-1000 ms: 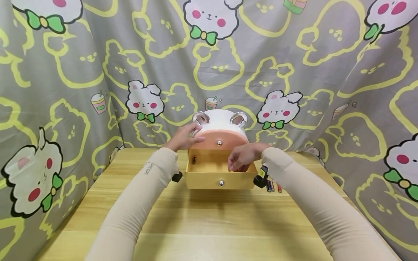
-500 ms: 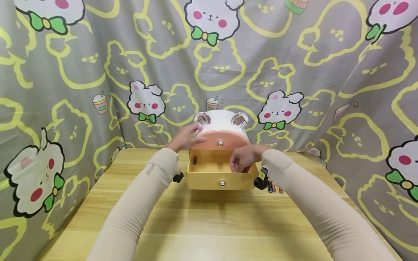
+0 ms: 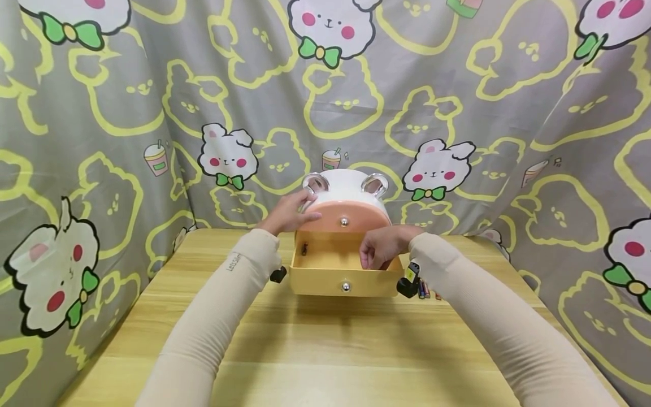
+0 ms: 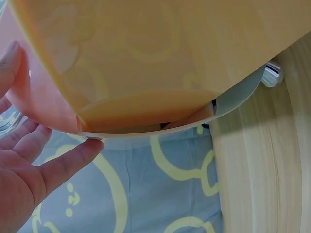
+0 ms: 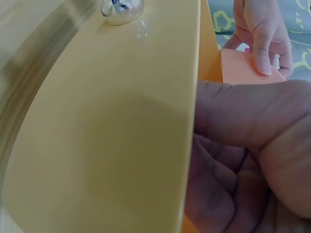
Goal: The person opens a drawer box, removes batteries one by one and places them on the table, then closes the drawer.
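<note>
A small white cabinet (image 3: 346, 186) with clear ears has a peach upper drawer (image 3: 333, 215) pushed in and a yellow lower drawer (image 3: 317, 282) pulled out. At the cabinet's left side, my left hand (image 3: 289, 213) rests with extended fingers against the shell and its thumb on the peach front. My right hand (image 3: 381, 247) reaches down into the yellow drawer's right side, fingers curled; the drawer front hides its fingertips and anything between them. In the right wrist view, curled fingers (image 5: 214, 189) show behind that front. A small dark item (image 3: 304, 249) is at the drawer's left inner wall.
Several small coloured sticks (image 3: 426, 290), blue and reddish, lie on the wooden table (image 3: 325, 350) right of the drawer, partly behind the right wrist camera (image 3: 408, 281). A patterned grey curtain (image 3: 285, 102) surrounds the table. Clear round knobs are on both drawer fronts.
My right hand has shifted slightly right and lower inside the yellow drawer. A reddish bit seen under it a second ago is now out of sight. The left hand stays put.
</note>
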Demonstrator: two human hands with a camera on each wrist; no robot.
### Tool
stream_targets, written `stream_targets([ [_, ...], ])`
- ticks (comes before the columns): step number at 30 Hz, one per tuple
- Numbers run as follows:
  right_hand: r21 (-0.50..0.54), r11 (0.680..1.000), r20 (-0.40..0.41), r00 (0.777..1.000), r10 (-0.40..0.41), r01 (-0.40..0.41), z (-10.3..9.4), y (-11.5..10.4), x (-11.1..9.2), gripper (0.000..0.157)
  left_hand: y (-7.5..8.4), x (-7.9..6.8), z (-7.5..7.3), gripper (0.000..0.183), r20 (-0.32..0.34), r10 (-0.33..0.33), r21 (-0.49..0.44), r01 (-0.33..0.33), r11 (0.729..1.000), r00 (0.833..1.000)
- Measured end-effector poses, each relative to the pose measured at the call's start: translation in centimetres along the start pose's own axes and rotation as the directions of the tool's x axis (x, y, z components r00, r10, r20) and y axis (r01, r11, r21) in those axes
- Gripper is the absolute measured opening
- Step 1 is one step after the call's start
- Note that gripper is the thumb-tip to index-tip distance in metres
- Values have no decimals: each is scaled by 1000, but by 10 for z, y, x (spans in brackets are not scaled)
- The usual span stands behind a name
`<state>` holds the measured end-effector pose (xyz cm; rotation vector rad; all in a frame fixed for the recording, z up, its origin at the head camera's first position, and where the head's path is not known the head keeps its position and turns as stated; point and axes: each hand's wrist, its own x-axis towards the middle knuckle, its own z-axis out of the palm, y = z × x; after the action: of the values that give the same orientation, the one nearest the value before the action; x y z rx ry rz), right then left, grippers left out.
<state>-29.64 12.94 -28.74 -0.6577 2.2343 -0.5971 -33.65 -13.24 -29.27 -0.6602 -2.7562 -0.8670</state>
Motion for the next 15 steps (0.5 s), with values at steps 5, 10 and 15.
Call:
stream_targets([
  [5,-30,999,6,1000,12,-12,2,-1,-1,20,0,0,0,39,10,-24,-9,24,1000,1000],
  [10,-44,999,48,999,8,-6,4,-3,-1,20,-2,-1,0,40,13,-34,-20,34,999,999],
  [15,-61,998,25,1000,-6,7,3,-5,1,15,-1,-1,-1,39,11,-14,-20,14,1000,1000],
])
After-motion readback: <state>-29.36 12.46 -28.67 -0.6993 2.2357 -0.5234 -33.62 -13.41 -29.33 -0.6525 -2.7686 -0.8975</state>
